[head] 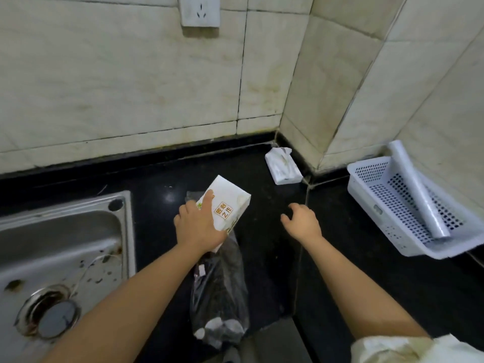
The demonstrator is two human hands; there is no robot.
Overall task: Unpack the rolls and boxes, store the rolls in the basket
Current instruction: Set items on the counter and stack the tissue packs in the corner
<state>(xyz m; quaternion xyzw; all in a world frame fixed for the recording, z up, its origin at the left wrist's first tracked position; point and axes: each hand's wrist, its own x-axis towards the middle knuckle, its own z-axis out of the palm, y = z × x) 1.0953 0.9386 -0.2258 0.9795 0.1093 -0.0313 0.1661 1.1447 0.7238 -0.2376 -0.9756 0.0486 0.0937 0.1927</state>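
My left hand (199,224) grips a white tissue box (230,203) with orange characters, held just above the mouth of a clear plastic bag (218,289) that lies on the black counter (366,271). Some pale items show through the bag's near end. My right hand (301,221) hovers to the right of the box, fingers apart and curled, holding nothing. A white perforated basket (366,203) sits at the right against the wall, with one white roll (416,189) lying diagonally in it. A second white tissue pack (282,166) lies in the back corner.
A steel sink (60,244) with a drain plug fills the left side. Tiled walls close off the back and right, and a wall socket (200,10) is mounted high up. A pale object (419,349) sits at the bottom right edge.
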